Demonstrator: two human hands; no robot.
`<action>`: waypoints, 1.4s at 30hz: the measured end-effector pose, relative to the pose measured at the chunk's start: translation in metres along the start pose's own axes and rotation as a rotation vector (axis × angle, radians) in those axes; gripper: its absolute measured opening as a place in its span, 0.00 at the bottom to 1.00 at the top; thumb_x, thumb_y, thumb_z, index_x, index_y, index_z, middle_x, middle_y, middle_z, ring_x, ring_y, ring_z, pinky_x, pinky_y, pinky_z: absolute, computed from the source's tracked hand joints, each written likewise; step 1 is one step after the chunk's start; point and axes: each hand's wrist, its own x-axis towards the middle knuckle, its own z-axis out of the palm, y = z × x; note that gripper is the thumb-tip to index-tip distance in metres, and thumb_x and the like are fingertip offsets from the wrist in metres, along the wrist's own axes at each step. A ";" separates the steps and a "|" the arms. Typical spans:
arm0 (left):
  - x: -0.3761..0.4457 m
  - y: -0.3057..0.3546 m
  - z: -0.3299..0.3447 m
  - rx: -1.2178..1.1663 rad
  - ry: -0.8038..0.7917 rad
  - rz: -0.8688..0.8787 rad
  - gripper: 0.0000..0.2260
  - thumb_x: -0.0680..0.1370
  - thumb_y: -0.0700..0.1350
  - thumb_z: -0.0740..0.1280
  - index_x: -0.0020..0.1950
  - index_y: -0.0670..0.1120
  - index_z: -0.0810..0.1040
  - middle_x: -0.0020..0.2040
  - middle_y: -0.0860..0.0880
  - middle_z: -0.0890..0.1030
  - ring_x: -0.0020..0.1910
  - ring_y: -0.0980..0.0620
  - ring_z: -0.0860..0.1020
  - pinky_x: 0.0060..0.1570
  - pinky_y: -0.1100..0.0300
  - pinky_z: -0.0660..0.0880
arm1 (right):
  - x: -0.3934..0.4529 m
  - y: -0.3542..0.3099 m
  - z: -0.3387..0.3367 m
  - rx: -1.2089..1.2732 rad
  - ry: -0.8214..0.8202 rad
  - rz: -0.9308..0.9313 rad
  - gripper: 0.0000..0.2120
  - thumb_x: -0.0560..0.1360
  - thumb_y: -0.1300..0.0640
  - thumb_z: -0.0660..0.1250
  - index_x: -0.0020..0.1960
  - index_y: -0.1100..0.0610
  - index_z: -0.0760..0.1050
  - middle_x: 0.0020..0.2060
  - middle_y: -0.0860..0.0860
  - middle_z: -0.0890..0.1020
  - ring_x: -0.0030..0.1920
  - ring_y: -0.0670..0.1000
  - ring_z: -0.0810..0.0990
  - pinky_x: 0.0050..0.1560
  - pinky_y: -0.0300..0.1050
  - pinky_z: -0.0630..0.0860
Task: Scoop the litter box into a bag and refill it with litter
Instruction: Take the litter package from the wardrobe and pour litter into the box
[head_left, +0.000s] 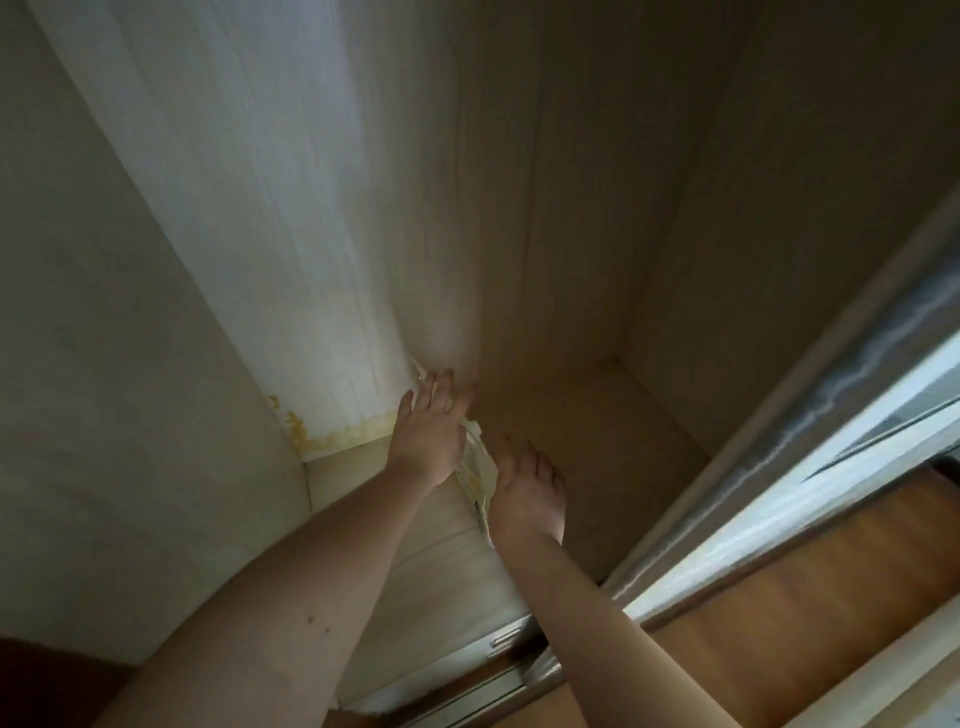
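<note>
Both my arms reach into the bottom of a pale wooden closet (597, 431). A thin white bag with yellow print (475, 467) stands on edge at the closet's left side panel, between my two hands. My left hand (428, 431) lies against the bag's left side, its fingers straight and pointing at the panel's lower corner. On the bag's right, my right hand (527, 493) touches it with the palm, thumb raised and fingers loosely bent. Most of the bag is hidden by my hands. No litter box or scoop is in view.
The white side panel (291, 218) has a yellow stain (332, 434) along its bottom edge. A sliding door with a metal frame (810, 457) runs along the right, its track (498, 670) below. Orange wooden floor (779, 613) lies at the lower right.
</note>
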 end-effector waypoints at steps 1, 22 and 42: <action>-0.004 0.001 -0.004 -0.010 -0.005 -0.009 0.26 0.81 0.46 0.56 0.78 0.54 0.53 0.80 0.46 0.52 0.78 0.44 0.49 0.75 0.44 0.53 | -0.003 -0.002 -0.002 0.001 0.003 -0.002 0.29 0.80 0.57 0.53 0.78 0.51 0.46 0.76 0.54 0.56 0.74 0.55 0.56 0.72 0.50 0.56; -0.150 0.045 -0.033 -0.042 -0.101 -0.143 0.19 0.81 0.49 0.54 0.72 0.49 0.66 0.76 0.44 0.64 0.77 0.44 0.55 0.73 0.43 0.51 | -0.110 -0.023 -0.014 -0.020 0.026 0.095 0.20 0.79 0.58 0.55 0.70 0.56 0.62 0.67 0.54 0.68 0.69 0.56 0.65 0.68 0.50 0.62; -0.391 0.018 -0.147 -0.002 -0.074 0.536 0.26 0.83 0.57 0.43 0.77 0.48 0.61 0.79 0.46 0.56 0.79 0.45 0.50 0.76 0.43 0.49 | -0.390 -0.074 -0.046 -0.111 0.234 0.232 0.19 0.78 0.53 0.58 0.68 0.55 0.71 0.68 0.54 0.72 0.69 0.55 0.69 0.67 0.51 0.66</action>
